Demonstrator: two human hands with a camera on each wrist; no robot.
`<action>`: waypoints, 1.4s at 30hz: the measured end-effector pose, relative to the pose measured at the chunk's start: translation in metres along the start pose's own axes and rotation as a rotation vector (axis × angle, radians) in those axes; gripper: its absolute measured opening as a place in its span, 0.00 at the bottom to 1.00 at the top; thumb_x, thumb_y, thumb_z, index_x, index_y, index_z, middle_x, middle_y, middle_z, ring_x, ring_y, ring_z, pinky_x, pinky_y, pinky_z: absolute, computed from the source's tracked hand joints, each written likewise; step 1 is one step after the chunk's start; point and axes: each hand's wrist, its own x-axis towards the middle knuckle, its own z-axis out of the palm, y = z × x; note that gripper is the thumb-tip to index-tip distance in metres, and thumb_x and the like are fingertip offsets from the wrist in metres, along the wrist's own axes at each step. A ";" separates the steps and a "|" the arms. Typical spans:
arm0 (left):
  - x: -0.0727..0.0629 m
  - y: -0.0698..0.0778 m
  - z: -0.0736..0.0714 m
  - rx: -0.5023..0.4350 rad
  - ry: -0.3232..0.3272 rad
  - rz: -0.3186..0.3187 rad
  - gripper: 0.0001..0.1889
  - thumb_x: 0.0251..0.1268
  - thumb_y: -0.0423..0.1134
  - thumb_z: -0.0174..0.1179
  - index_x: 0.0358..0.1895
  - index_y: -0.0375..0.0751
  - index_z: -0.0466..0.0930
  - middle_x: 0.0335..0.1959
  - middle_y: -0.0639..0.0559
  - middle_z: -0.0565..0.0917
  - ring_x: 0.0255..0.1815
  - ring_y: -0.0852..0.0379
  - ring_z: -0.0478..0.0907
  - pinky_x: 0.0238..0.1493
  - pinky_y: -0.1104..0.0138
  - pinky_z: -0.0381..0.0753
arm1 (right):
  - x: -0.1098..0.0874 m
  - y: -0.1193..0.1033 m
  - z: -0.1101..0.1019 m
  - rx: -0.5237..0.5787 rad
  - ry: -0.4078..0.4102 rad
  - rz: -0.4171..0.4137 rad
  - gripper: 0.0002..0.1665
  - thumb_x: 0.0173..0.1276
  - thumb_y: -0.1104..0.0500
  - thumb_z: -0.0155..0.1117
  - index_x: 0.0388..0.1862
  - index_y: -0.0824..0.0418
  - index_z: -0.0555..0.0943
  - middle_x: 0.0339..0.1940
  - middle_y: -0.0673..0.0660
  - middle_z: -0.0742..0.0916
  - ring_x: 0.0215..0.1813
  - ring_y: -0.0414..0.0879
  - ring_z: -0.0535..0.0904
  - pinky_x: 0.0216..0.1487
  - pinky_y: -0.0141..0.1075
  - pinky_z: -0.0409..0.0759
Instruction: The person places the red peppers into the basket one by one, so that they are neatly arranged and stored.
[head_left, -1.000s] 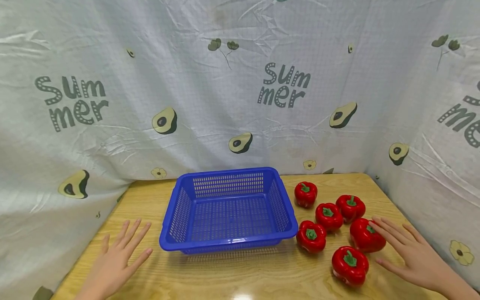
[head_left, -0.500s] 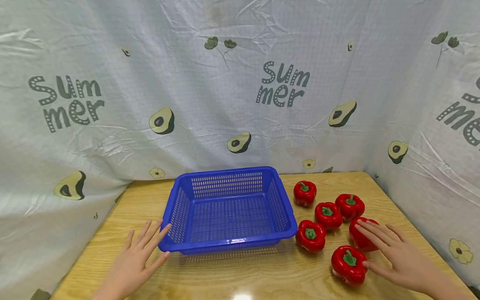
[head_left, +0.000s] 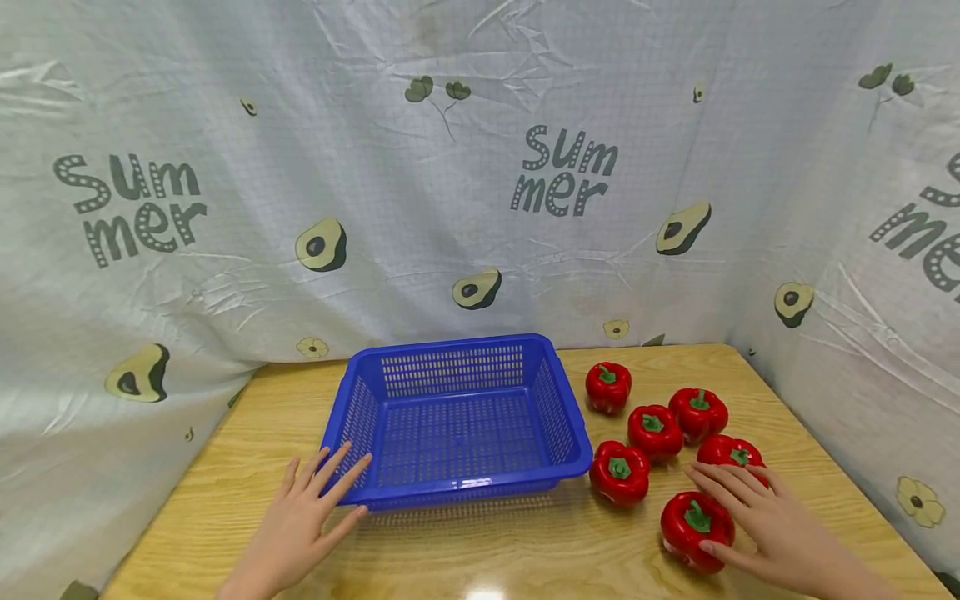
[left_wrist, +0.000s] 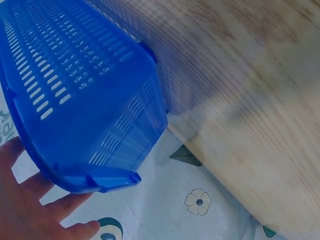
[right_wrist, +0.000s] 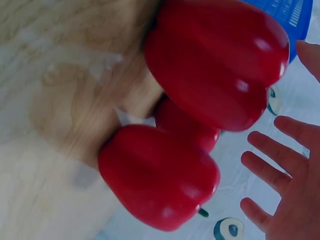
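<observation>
A blue plastic basket (head_left: 461, 433) with slotted walls stands on the wooden table, nothing in it. My left hand (head_left: 296, 529) reaches to its near left corner, fingers spread and overlapping the rim. In the left wrist view those fingers (left_wrist: 67, 205) are right at the basket's edge. My right hand (head_left: 780, 537) hovers over the nearest red bell pepper (head_left: 686, 533), fingers spread, thumb overlapping its right side. Another red bell pepper (head_left: 731, 452) lies just beyond, partly hidden by the fingers. The right wrist view shows a large pepper (right_wrist: 215, 60) beside the open palm.
Several more red bell peppers with green stems, among them a front left one (head_left: 619, 473) and a back one (head_left: 608, 387), lie right of the basket. A pale printed cloth (head_left: 420, 167) hangs behind and along both sides of the wooden table (head_left: 480, 550).
My left hand has moved right, from beside the basket to its near left corner. My right hand has moved left and nearer, from the farther pepper to the nearest one.
</observation>
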 end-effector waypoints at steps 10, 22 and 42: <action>0.005 0.005 0.012 0.001 0.063 0.017 0.27 0.60 0.56 0.50 0.64 0.65 0.60 0.63 0.41 0.66 0.60 0.37 0.60 0.57 0.41 0.54 | -0.001 -0.012 0.008 0.005 -0.163 0.117 0.45 0.42 0.26 0.59 0.58 0.47 0.71 0.53 0.46 0.78 0.53 0.44 0.69 0.49 0.46 0.67; 0.004 0.010 0.018 -0.103 0.036 -0.046 0.28 0.60 0.51 0.53 0.65 0.68 0.58 0.67 0.42 0.60 0.68 0.32 0.49 0.62 0.36 0.42 | -0.006 -0.017 0.020 0.005 -0.249 0.202 0.47 0.37 0.26 0.62 0.55 0.49 0.73 0.52 0.50 0.79 0.52 0.48 0.71 0.50 0.55 0.68; 0.007 0.010 0.018 -0.111 0.014 -0.074 0.30 0.57 0.53 0.55 0.64 0.71 0.58 0.68 0.44 0.59 0.68 0.33 0.50 0.56 0.32 0.49 | -0.002 -0.014 0.022 0.026 -0.261 0.203 0.44 0.38 0.27 0.62 0.53 0.49 0.74 0.50 0.51 0.78 0.51 0.49 0.70 0.49 0.56 0.69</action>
